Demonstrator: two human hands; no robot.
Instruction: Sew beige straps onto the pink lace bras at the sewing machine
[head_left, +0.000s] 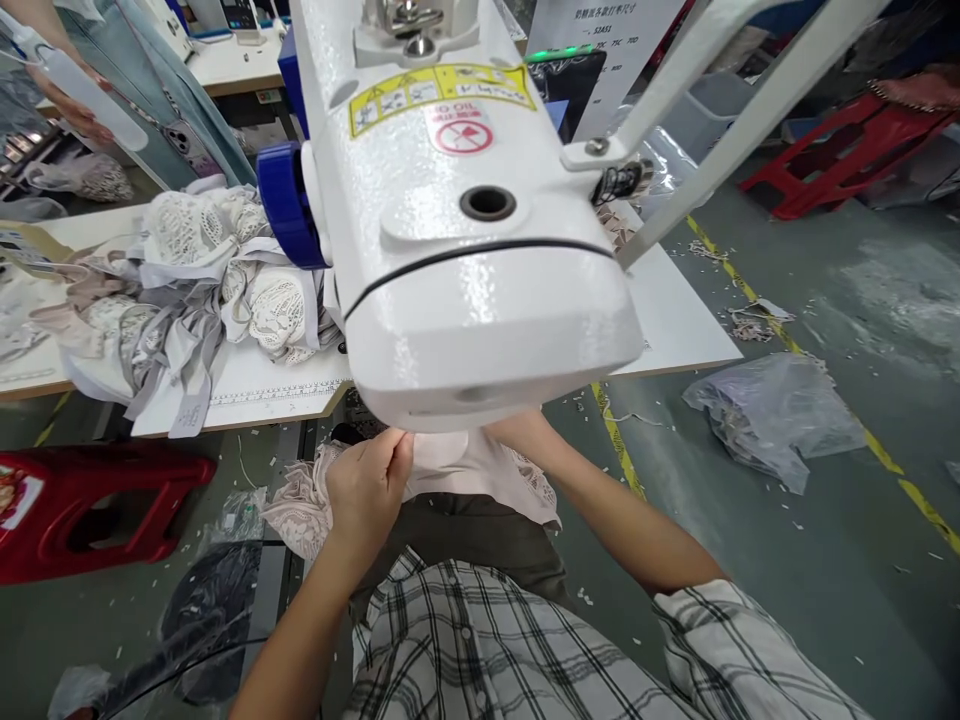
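Observation:
A white sewing machine (487, 330) fills the middle of the view, its head standing over my hands. Under its front edge, my left hand (367, 485) is closed, thumb pressed on the fingers, gripping a pale beige lace bra (469, 472). Lace from this piece hangs to the left of that hand and also shows near my right wrist. My right hand (519, 428) reaches under the machine head at the bra's right side. Its fingers are hidden there, so I cannot see how they hold the cloth. The needle area is hidden too.
Grey and white lace bras (195, 280) lie heaped on the white table (255, 400) at left, near a printed ruler. A red stool (97, 510) stands below. A plastic bag (776, 410) lies on the floor at right. Another person (172, 90) stands at upper left.

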